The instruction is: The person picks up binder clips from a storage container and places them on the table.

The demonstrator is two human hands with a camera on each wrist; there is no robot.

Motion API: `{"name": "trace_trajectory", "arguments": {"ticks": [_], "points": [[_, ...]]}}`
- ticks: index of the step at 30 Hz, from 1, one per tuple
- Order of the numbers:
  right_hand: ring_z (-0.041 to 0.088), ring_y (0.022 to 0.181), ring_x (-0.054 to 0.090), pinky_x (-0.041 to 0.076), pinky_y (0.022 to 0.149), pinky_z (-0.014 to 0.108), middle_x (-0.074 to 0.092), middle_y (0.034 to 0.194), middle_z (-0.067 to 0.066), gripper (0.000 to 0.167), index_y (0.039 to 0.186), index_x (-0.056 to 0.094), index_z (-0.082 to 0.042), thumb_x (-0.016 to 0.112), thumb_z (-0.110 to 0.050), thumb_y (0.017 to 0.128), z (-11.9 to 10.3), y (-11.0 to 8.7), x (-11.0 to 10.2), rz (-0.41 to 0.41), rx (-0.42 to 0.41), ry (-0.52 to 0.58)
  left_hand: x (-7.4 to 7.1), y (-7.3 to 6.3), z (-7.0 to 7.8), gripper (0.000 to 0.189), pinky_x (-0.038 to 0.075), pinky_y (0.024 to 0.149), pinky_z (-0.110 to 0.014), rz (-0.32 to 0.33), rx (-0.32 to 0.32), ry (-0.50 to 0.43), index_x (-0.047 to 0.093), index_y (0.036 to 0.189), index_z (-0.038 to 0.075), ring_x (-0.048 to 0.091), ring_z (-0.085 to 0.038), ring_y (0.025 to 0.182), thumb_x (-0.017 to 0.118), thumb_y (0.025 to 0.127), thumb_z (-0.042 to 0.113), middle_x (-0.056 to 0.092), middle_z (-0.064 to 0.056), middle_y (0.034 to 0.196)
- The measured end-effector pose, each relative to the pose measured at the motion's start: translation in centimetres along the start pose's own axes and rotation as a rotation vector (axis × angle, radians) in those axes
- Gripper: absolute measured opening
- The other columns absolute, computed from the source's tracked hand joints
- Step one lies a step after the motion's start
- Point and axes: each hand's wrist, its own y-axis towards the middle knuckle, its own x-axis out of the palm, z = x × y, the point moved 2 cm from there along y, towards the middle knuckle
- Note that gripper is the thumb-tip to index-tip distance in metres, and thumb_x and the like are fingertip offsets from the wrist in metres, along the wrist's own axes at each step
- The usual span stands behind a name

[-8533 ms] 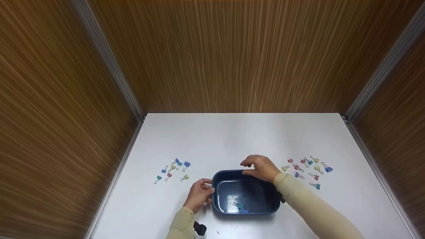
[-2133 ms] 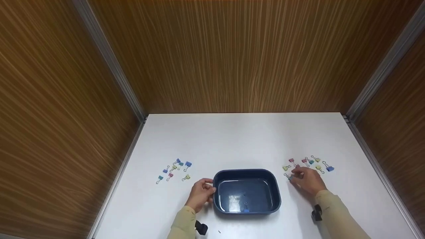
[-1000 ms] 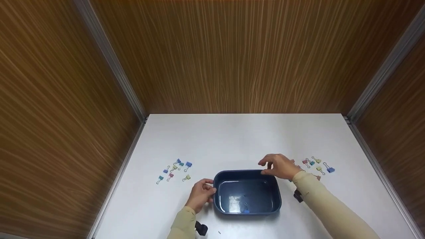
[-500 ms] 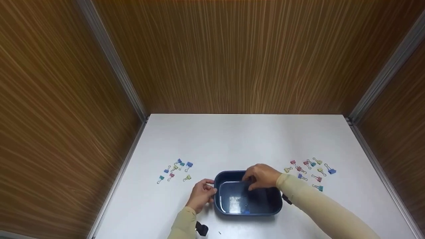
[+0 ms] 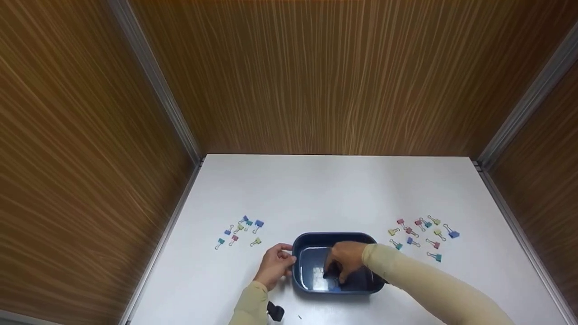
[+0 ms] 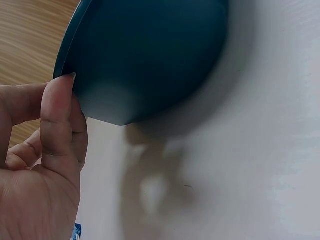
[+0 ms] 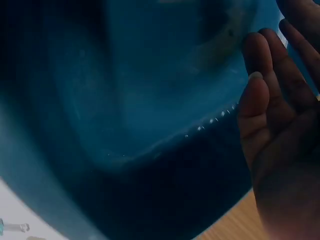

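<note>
My left hand (image 5: pixel 273 265) holds the left rim of a dark blue plastic tub (image 5: pixel 311 236), thumb and fingers at its edge. The left wrist view shows the thumb (image 6: pixel 57 107) against the outer wall. My right hand (image 5: pixel 347 257) reaches down inside the tub, fingers pointing at the floor and a gap between thumb and forefinger. Just below its fingertips lies a blue binder clip (image 5: pixel 335 289), partly hidden. In the right wrist view the fingers (image 7: pixel 257 52) hold nothing that I can see.
Binder clips of several colours lie in two groups on the white table (image 5: pixel 293 189). One group, with a blue clip (image 5: pixel 258 223), is left of the tub. Another, with a teal clip (image 5: pixel 396 244) nearest the tub, is on the right. Wood-grain panels (image 5: pixel 338 81) enclose the table.
A teal clip that was in the tub now lies among the right group. My right hand has come back from there and gone down into the tub. The left hand keeps its place.
</note>
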Motion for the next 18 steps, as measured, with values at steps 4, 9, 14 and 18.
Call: {"name": "trace_trajectory", "arguments": {"ticks": [4,9,14,18], "points": [[-0.006,0.062,0.051,0.042,0.060,0.010,0.069,0.083,-0.012,0.043,0.104,0.075,-0.024,0.090,-0.025,0.063,-0.2,0.6,0.3,-0.045,0.018,0.005,0.1,0.1,0.0,0.032,0.051,0.050,-0.028,-0.006,-0.001,-0.023,0.059,0.115,0.003,0.055,-0.013,0.064,0.068,0.084,0.001,0.057,-0.007,0.085],[-0.008,0.060,0.049,0.040,0.058,0.008,0.069,0.081,-0.015,0.042,0.103,0.075,-0.029,0.090,-0.025,0.063,-0.7,1.0,0.6,-0.092,0.004,-0.028,0.2,0.1,0.1,0.032,0.051,0.049,-0.028,-0.002,0.000,-0.021,0.059,0.115,0.003,0.054,-0.013,0.063,0.069,0.084,0.001,0.057,-0.007,0.085],[-0.006,0.066,0.051,0.039,0.062,0.007,0.068,0.083,-0.015,0.044,0.104,0.073,-0.027,0.089,-0.022,0.063,-1.3,1.4,1.2,-0.113,-0.067,-0.108,0.1,0.1,0.2,0.033,0.051,0.050,-0.027,0.003,-0.017,-0.003,0.058,0.116,0.004,0.055,-0.014,0.064,0.069,0.085,0.003,0.058,-0.008,0.087],[-0.003,0.070,0.051,0.038,0.063,0.007,0.065,0.083,-0.013,0.042,0.100,0.070,-0.021,0.088,-0.016,0.062,-1.6,1.9,1.7,-0.114,-0.137,-0.123,0.1,0.0,0.1,0.033,0.051,0.050,-0.028,0.009,-0.018,-0.001,0.058,0.116,0.004,0.055,-0.014,0.063,0.068,0.084,0.002,0.058,-0.008,0.086]]}}
